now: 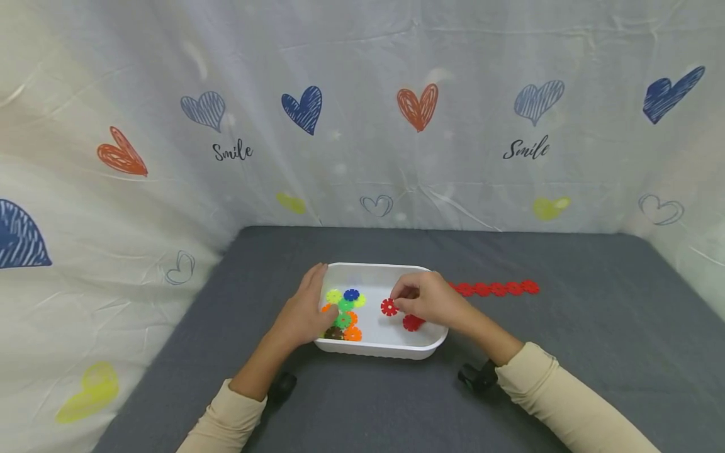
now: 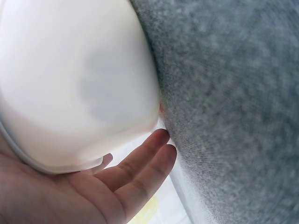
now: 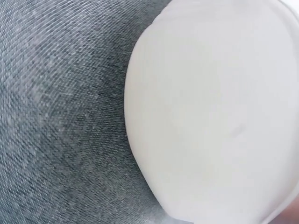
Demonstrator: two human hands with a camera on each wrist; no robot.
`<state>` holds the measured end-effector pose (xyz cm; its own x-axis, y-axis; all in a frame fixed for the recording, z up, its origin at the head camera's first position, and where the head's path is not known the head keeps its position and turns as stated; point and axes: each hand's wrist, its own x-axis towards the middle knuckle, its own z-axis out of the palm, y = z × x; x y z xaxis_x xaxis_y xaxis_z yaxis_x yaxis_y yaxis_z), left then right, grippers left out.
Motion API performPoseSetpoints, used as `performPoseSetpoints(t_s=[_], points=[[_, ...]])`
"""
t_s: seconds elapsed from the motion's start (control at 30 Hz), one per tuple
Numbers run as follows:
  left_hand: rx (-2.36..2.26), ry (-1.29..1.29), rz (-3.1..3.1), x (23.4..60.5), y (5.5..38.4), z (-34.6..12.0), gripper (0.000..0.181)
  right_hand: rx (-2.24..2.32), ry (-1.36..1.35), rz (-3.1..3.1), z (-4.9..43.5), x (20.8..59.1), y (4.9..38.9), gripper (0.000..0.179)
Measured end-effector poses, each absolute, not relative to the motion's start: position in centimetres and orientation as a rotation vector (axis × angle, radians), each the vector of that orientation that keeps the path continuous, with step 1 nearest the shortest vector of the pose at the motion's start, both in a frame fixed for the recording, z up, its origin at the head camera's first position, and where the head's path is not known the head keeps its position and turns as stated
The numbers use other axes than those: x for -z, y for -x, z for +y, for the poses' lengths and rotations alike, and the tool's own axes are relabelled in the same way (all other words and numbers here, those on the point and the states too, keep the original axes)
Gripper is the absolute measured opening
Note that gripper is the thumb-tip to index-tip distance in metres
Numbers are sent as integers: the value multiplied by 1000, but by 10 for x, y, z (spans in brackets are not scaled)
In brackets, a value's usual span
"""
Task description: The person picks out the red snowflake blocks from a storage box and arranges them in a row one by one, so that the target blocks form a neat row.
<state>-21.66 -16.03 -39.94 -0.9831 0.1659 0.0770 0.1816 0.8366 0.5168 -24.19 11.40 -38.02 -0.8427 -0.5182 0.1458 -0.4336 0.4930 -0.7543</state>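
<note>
A white plastic tray (image 1: 382, 350) stands on the grey cloth. My left hand (image 1: 303, 316) holds its left end, thumb over the rim and fingers along the outer wall; the left wrist view shows those fingers (image 2: 145, 175) beside the wall. Between thumb and fingertips, my right hand (image 1: 433, 299) pinches a red notched disc (image 1: 388, 307) over the tray's right half. Another red disc (image 1: 412, 323) lies in the tray below that hand. Several green, yellow, orange, blue and brown discs (image 1: 343, 319) are gathered at the tray's left side, partly hidden by my left thumb.
To the right of the tray, several red discs (image 1: 498, 289) form a row on the grey cloth (image 1: 566, 352), its left end hidden behind my right hand. A white curtain (image 1: 351, 56) printed with hearts hangs behind the table and along its left side.
</note>
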Motion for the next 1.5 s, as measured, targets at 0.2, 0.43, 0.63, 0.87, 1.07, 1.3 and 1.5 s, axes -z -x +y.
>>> performPoseSetpoints(t_s=[0.2, 0.43, 0.63, 0.87, 1.07, 1.3, 1.5], points=[[857, 281, -2984, 400, 217, -159, 85, 1340, 776, 2610, 119, 377, 242, 8], [840, 291, -2986, 400, 217, -160, 85, 1428, 748, 2599, 133, 375, 243, 9], [855, 281, -2991, 399, 215, -160, 85, 1544, 712, 2545, 148, 370, 244, 11], [854, 285, -2990, 399, 215, -160, 85, 1601, 625, 2559, 164, 364, 243, 13], [845, 301, -2981, 399, 215, -161, 85, 1627, 527, 2580, 182, 362, 243, 14], [848, 304, -2980, 399, 216, -161, 84, 1648, 415, 2557, 209, 363, 244, 23], [853, 302, -2980, 399, 216, -161, 84, 1716, 325, 2529, 233, 373, 249, 26]])
